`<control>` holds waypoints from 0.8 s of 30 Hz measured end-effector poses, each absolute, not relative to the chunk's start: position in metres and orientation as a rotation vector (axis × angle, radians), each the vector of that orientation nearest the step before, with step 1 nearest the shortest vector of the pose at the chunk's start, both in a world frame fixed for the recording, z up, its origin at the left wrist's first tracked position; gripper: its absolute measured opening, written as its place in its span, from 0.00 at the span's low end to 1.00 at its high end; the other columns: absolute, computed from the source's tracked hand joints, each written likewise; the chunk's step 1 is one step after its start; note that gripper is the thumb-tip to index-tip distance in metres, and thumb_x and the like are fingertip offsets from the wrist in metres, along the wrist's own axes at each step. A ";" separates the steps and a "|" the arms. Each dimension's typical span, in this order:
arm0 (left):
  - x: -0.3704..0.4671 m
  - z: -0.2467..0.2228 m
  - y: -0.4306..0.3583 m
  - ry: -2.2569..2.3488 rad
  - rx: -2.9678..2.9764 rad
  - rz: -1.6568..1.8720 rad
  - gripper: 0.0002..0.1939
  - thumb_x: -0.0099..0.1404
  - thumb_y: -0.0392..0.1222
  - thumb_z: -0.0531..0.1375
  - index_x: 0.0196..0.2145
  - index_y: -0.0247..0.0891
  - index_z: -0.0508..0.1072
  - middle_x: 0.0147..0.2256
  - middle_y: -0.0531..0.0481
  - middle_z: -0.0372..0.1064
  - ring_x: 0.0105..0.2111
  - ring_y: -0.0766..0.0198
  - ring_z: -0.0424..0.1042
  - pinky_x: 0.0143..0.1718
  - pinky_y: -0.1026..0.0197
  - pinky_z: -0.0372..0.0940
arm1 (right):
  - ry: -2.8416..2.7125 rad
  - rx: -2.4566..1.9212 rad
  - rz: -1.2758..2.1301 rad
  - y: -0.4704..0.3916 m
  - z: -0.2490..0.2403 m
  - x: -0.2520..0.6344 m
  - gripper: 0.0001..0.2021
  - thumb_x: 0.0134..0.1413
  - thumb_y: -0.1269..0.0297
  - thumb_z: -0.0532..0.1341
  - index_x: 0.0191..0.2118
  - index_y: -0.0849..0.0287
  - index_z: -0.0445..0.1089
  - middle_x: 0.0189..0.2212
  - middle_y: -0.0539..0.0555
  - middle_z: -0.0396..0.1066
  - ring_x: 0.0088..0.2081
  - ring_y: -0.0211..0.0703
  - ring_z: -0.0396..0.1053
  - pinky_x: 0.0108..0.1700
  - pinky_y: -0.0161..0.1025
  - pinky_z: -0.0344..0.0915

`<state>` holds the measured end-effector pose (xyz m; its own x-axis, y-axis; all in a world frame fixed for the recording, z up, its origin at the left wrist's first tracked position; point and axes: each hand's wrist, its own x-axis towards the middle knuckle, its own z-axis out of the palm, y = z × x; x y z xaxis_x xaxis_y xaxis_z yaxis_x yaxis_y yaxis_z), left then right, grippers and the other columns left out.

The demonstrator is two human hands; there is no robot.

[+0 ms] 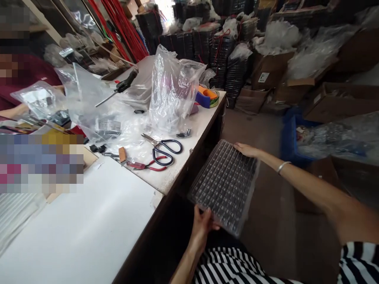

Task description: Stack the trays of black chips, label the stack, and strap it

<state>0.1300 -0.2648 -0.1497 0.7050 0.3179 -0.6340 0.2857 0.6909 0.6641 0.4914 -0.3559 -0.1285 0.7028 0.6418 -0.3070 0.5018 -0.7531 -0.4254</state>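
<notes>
A clear plastic compartment tray, its rows of pockets filled with small dark parts, is held tilted beside the table, above the floor. My left hand grips its near edge, thumb and fingers closed on the rim. On the far right corner, my right hand has its fingers closed over the edge; a metal bangle is on that wrist. The parts in the pockets are too small to name. Both palms and the underside of the tray are hidden.
Scissors, red-handled pliers and a screwdriver lie on the table among plastic bags. Tape rolls sit at its corner. Cartons, a blue crate and stacked black trays stand beyond. Another person is at left.
</notes>
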 end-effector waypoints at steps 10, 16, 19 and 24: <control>0.184 -0.209 -0.293 0.967 0.724 0.038 0.27 0.46 0.51 0.71 0.34 0.36 0.61 0.26 0.55 0.67 0.20 0.68 0.72 0.25 0.63 0.70 | -0.851 -2.962 0.376 -0.337 -0.165 0.503 0.19 0.60 0.57 0.57 0.52 0.61 0.64 0.52 0.58 0.65 0.50 0.47 0.66 0.50 0.53 0.65; 0.180 -0.210 -0.282 0.974 0.700 0.031 0.20 0.53 0.52 0.67 0.28 0.33 0.66 0.24 0.50 0.68 0.23 0.67 0.72 0.29 0.62 0.72 | -0.626 -3.075 0.350 -0.365 -0.180 0.508 0.20 0.60 0.52 0.54 0.51 0.60 0.66 0.51 0.58 0.66 0.53 0.50 0.64 0.54 0.57 0.59; 0.182 -0.210 -0.285 0.989 0.686 0.045 0.20 0.56 0.53 0.65 0.30 0.31 0.68 0.24 0.49 0.68 0.23 0.67 0.71 0.27 0.61 0.72 | -0.508 -3.109 0.335 -0.374 -0.190 0.504 0.26 0.64 0.49 0.44 0.52 0.62 0.66 0.51 0.64 0.67 0.53 0.57 0.63 0.52 0.62 0.58; 0.181 -0.216 -0.287 0.980 0.673 0.008 0.13 0.65 0.46 0.59 0.36 0.31 0.69 0.28 0.51 0.69 0.25 0.69 0.70 0.30 0.61 0.71 | -0.498 -3.133 0.315 -0.373 -0.200 0.501 0.31 0.64 0.47 0.38 0.51 0.64 0.67 0.51 0.68 0.67 0.50 0.62 0.64 0.48 0.61 0.58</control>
<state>0.1809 -0.2869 -0.2157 0.5740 0.2985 -0.7625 0.2866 0.7991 0.5285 0.5011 -0.3732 -0.1999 0.9318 0.3020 -0.2012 0.3112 -0.9502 0.0149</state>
